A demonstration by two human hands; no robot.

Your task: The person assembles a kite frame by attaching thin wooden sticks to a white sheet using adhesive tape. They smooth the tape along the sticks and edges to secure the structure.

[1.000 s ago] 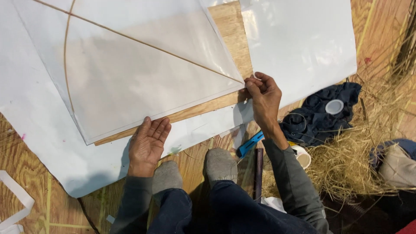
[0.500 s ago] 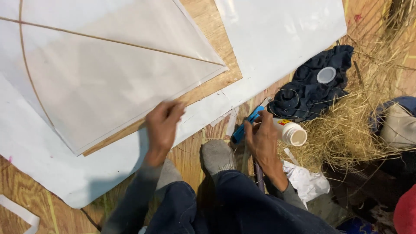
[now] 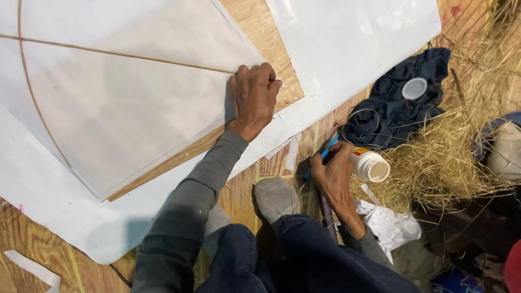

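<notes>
While my left hand [image 3: 252,97] is pressing flat on the translucent sheet [image 3: 125,108], my right hand [image 3: 332,173] is closing around the blue tool [image 3: 321,157]. The open white bottle [image 3: 370,165] beside that grip could tip if I am nudging it.

White paper sheet [image 3: 347,43]; blue pen [image 3: 324,154]; navy cloth [image 3: 396,108]; yellow straw [image 3: 461,157].

The translucent paper sheet with thin curved and straight bamboo sticks [image 3: 125,103] runs off the top and left edges, so its full outline is unseen. The left hand [image 3: 253,97] covers the point where the straight stick ends. The right hand [image 3: 334,176] hides most of a blue pen-like tool [image 3: 327,150]; its tip cannot be made out. The white plastic bottle [image 3: 370,164] is partly masked by that hand. Objects at the right edge are blurred and cropped.
</notes>
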